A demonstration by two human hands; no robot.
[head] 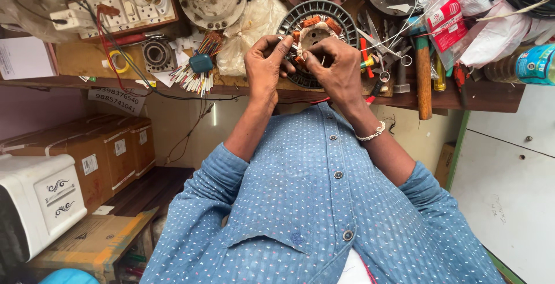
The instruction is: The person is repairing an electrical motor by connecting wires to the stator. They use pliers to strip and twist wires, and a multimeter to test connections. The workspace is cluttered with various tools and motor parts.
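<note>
Cluttered workbench point(87, 64): both hands point(266, 64) pinch a round, copper-wound stator point(317, 26).

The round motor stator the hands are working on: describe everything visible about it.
The motor stator is a round, dark grey metal disc with a ring of radial slots round its rim. Near the centre sit copper-coloured wire coils with whitish insulation and a pale hub. It lies flat on the cluttered wooden workbench, among tools. The left hand and right hand cover its near half, fingertips pinching at the windings. The part under the hands is hidden.
</note>
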